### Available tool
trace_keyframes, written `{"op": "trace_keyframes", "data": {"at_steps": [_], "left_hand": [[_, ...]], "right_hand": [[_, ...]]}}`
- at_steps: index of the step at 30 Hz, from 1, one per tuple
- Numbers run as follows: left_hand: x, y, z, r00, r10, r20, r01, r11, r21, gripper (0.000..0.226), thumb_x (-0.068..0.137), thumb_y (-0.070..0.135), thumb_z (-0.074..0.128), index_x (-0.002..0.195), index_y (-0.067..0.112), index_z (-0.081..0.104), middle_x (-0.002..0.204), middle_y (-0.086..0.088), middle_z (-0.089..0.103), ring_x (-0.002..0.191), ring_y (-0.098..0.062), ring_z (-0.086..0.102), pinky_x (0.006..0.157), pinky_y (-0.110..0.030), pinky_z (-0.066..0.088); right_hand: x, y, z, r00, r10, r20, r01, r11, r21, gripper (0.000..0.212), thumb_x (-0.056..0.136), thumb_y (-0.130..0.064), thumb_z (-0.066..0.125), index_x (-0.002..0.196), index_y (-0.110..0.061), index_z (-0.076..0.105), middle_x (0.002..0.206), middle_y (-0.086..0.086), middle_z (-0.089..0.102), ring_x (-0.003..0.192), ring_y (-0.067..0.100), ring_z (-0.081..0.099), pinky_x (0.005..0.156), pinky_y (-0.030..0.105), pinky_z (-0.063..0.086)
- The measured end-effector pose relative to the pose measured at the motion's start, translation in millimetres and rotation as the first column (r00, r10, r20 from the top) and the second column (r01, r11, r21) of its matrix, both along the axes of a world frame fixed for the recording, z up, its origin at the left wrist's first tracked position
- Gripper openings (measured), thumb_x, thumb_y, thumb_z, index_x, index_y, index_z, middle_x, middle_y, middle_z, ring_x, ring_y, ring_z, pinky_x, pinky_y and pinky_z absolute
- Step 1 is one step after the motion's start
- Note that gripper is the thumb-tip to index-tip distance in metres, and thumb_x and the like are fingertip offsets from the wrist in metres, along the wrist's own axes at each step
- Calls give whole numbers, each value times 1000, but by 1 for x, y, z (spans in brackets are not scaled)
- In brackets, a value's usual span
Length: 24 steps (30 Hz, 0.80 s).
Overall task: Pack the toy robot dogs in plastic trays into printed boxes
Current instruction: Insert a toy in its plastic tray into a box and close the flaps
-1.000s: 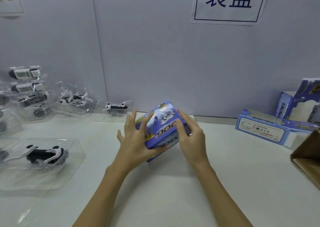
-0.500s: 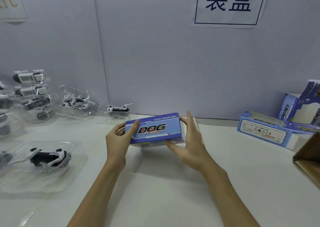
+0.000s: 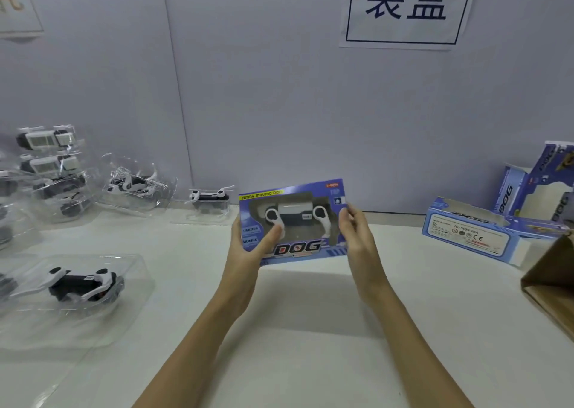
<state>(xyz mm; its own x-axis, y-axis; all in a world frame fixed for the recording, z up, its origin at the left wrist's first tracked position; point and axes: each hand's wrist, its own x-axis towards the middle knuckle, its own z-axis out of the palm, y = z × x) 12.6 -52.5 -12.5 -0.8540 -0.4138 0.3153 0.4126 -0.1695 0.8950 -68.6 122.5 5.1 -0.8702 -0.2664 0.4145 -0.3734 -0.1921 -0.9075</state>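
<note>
A printed blue box (image 3: 293,221) marked "DOG" is held upright above the middle of the white surface (image 3: 310,330), its windowed front turned to the camera. Through the window a white and black toy robot dog (image 3: 295,215) shows inside. The left hand (image 3: 248,249) grasps the box at its left end, the thumb laid across the front near the lower left corner of the window. The right hand (image 3: 357,236) holds the right end, fingers curled round that edge.

Toward the left edge of the surface, a toy dog in a clear plastic tray (image 3: 84,283) lies flat. Behind it, at the far left corner, more trayed dogs (image 3: 46,165) are piled on one another, and another trayed dog (image 3: 136,187) sits next to the pile. A further dog in a tray (image 3: 209,201) stands along the back edge, just left of the held box.

At the far right, an open blue box (image 3: 475,230) lies on its side with its label facing the camera, and a second open box (image 3: 540,187) stands behind it. A brown cardboard carton (image 3: 553,286) juts in at the right edge. On the wall behind hangs a paper sign (image 3: 407,6) with two large dark characters.
</note>
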Motion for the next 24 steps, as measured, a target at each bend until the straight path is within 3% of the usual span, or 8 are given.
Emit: {"op": "trace_keyframes", "data": {"at_steps": [4,6,9,13,16,19,22,24], "left_hand": [[-3,-5,0,998,57,12,-58,988,140,60,85,28,79,139,19,54,125,-10,73,105,-30,75,76,-30,62],[-4,-5,-3,999,50,15,-52,990,133,59,85,28,78,138,17,55,123,-9,74,106,-32,74,77,-31,62],[-4,-9,-4,998,56,-4,-55,992,114,61,83,30,86,136,17,59,123,-9,74,106,-31,74,79,-30,61],[-2,-28,-2,998,61,-6,-60,996,72,61,74,36,90,129,20,68,121,-8,75,107,-31,75,85,-33,62],[-3,-32,-1,1000,29,3,-29,999,15,56,81,31,86,132,21,66,123,-8,75,109,-30,74,87,-35,62],[-5,-35,0,1000,2,-13,-1,995,99,53,89,39,74,139,30,61,125,-1,74,110,-19,73,86,-33,62],[-5,-36,-1,998,41,50,-44,998,51,60,88,45,70,144,30,54,121,-3,76,107,-24,74,86,-37,61],[-6,-35,-5,995,80,56,-82,996,23,57,86,44,72,137,21,62,114,-8,77,99,-26,76,80,-31,62]], "right_hand": [[5,-8,-3,997,73,-37,-67,990,125,73,94,-55,43,161,-26,34,143,-6,56,127,6,57,98,28,56],[5,-7,-4,996,83,-17,-81,991,106,70,96,-52,44,159,-24,38,137,-5,60,120,3,61,92,26,58],[-1,1,-7,998,65,-20,-62,991,120,52,103,-43,46,148,-19,54,110,-14,71,95,3,69,74,17,54],[-6,1,-10,991,129,46,-135,981,139,35,106,-34,51,138,-25,58,114,-3,75,99,13,75,72,20,56],[-4,-6,-12,988,48,148,-62,994,88,52,89,-52,61,134,-29,53,114,2,75,98,17,76,75,31,63],[-7,-5,-13,972,44,233,-47,999,7,60,83,-51,67,136,-23,57,119,9,74,106,28,75,90,48,61],[-7,-2,-11,954,91,286,-72,994,-77,51,87,-43,71,133,-25,58,116,13,75,97,27,77,73,40,62],[-6,0,-10,933,170,316,-164,985,-45,46,93,-42,69,135,-30,55,116,12,76,97,26,76,71,37,61]]}}
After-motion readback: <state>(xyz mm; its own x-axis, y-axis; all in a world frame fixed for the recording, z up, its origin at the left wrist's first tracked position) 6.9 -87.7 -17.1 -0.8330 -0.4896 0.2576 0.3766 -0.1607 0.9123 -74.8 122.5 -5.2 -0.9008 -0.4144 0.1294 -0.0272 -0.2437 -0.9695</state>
